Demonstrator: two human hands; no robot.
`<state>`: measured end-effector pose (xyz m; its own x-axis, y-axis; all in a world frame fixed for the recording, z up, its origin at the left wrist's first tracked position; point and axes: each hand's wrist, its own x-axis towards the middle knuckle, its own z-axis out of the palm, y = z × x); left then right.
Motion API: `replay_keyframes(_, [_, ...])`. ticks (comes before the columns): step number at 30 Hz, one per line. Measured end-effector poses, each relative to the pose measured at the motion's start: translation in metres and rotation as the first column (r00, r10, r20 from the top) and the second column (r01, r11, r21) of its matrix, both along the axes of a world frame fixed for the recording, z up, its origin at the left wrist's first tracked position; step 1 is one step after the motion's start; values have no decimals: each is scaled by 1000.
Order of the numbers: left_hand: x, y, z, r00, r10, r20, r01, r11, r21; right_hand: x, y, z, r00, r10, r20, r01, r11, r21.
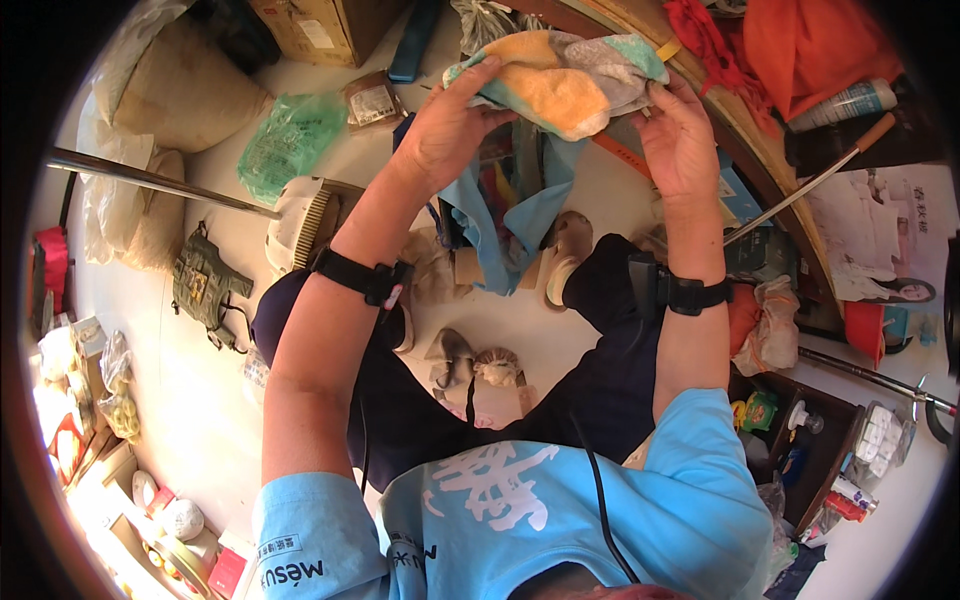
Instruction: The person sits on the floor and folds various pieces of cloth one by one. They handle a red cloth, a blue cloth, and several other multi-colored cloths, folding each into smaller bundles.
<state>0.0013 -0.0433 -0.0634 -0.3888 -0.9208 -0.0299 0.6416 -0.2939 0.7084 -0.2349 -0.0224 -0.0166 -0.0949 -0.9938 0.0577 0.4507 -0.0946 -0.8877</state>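
Note:
An orange, grey and teal fuzzy cloth (555,82) is stretched between my two hands at the top of the view. My left hand (454,124) pinches its left end, with the thumb on top. The right end is gripped by my right hand (679,131) between thumb and fingers. Below the cloth stands an open container draped with light blue fabric (502,240), with dark and coloured items inside. It sits between my legs, near a shoe (570,247).
A green plastic bag (292,142), a packet (373,101), a white slatted appliance (304,225) and an olive vest-like item (206,285) lie at the left. A cardboard box (322,30) stands behind. At the right are a curved wooden edge (780,165) and a metal rod (799,193).

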Motion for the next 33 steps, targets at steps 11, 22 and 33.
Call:
replay_keyframes(11, [1,-2,3,983,38,-182,-31,999,37,-10,2,2,981,51,187,-54,999,8])
replay_keyframes(22, [4,-3,-9,955,23,296,-39,998,48,-8,1,-4,998,-11,66,10,1000,12])
replay_keyframes(33, [-37,22,-8,849,140,510,140,871,-471,31,3,-18,984,155,90,-160,985,57])
